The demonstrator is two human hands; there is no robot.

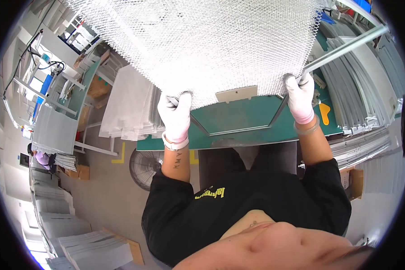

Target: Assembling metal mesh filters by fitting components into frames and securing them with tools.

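A large silvery sheet of metal mesh (pixel 220 49) is held up over the green worktable (pixel 207 116). My left hand (pixel 175 116), in a white glove, is closed on its near left edge, thumb on top. Gloved in white too, my right hand (pixel 300 101) grips the near right corner; its fingers underneath are hidden. A grey metal bar (pixel 346 48) runs from beside the right hand toward the far right. Below the mesh, part of a thin metal frame (pixel 238 131) lies on the table. A beige plate (pixel 236 94) shows at the mesh's near edge.
Mesh sheets (pixel 129 105) are stacked left of my left hand. A yellow-handled tool (pixel 324 113) lies right of my right hand, near stacked grey panels (pixel 353 85). A floor fan (pixel 145 168) stands below the table's left end. Another person (pixel 43 158) is far left.
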